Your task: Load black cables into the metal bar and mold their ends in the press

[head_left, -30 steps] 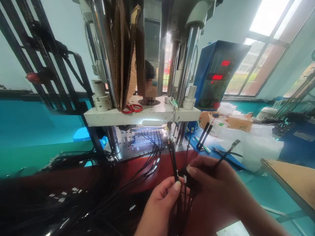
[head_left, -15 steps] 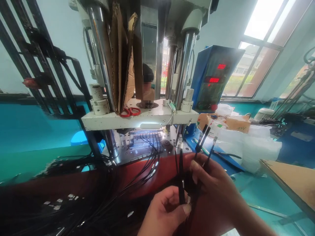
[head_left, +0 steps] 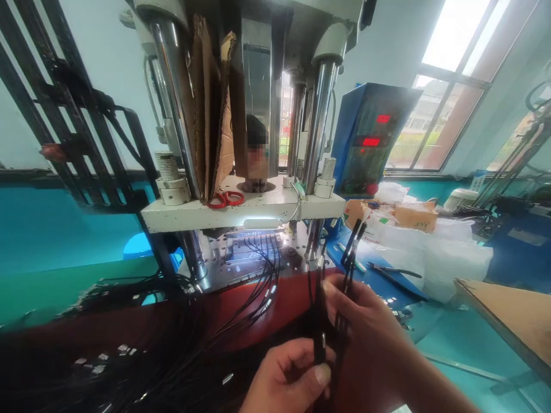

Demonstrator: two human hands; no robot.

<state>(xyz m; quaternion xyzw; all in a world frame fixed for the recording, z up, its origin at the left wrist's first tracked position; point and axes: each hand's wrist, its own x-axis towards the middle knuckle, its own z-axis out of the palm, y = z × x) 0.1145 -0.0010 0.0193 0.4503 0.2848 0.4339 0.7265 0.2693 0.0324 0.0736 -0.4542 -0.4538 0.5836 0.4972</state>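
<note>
My left hand is closed, with the thumb and fingers pinching a black cable by its end, where a small metal tip shows. Just above and to the right, my right hand is closed round several black cables, whose ends stick up past the fingers. Behind both hands, more thin black cables run from a lit metal fixture in the press down over the red tabletop. The palm side of my right hand is hidden.
A dark heap of cables with metal ends covers the left. Red-handled scissors and cardboard sheets rest on the press plate. Pliers lie on a blue surface at right, near white bags and a control box.
My left hand has moved slightly down, away from my right hand. The cable ends in my right hand are closer together, and one that stood apart at the right has joined the bunch.
</note>
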